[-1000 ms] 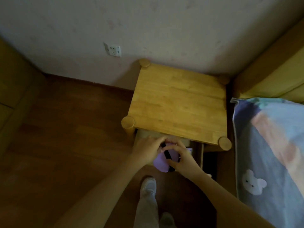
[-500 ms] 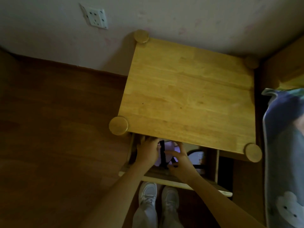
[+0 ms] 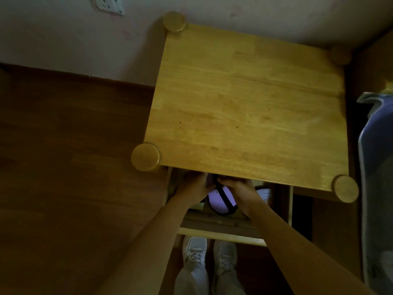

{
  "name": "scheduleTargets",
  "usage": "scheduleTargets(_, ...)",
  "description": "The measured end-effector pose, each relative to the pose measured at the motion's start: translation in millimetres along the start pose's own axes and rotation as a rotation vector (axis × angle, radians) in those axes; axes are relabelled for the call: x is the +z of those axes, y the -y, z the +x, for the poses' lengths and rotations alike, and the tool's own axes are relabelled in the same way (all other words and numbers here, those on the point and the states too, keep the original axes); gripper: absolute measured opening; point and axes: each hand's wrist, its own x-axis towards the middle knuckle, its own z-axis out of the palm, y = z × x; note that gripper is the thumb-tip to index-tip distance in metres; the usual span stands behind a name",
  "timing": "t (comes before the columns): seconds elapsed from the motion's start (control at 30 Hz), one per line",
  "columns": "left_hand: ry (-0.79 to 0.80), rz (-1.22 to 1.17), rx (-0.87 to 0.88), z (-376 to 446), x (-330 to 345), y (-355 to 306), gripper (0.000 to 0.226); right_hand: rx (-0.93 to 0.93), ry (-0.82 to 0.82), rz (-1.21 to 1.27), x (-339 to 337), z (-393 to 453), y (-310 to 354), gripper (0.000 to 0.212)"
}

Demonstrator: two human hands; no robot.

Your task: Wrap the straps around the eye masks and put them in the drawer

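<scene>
A folded lilac eye mask (image 3: 215, 202) with a black strap wound across it lies low inside the open drawer (image 3: 221, 233) under the wooden bedside table (image 3: 244, 107). My left hand (image 3: 192, 191) holds the mask's left side and my right hand (image 3: 241, 193) holds its right side. The fingertips of both hands and the far end of the mask are hidden under the table's front edge.
A dark item with a white label (image 3: 264, 194) sits in the drawer to the right of my right hand. A bed with a blue blanket (image 3: 376, 188) stands at the right. My white shoes (image 3: 209, 253) are on the wooden floor below the drawer front. A wall socket (image 3: 109, 4) is upper left.
Both hands have carried the mask from in front of the drawer down and deeper into it, partly under the tabletop. The view has moved closer to the table.
</scene>
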Motion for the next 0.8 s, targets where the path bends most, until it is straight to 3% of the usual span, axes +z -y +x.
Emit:
scheduleTargets(0.1,0.077,0.294,0.087,0,1,-2,0.056,0.026,-0.011,-0.064,-1,6,0,0.035)
scheduleTargets(0.2,0.121,0.421,0.101,0,5,-4,0.060,0.023,0.018,-0.234,-3,10,4,0.034)
scheduleTargets(0.37,0.103,0.467,0.048,1,10,-8,0.057,-0.074,0.160,-0.559,-4,7,5,0.027)
scheduleTargets(0.6,0.111,0.454,0.055,-2,1,-15,0.059,-0.315,0.230,-1.019,-19,-4,0,0.040)
scheduleTargets(0.8,-0.064,0.465,0.188,-38,-4,-33,0.055,-0.573,0.194,-1.127,-32,-43,3,0.028)
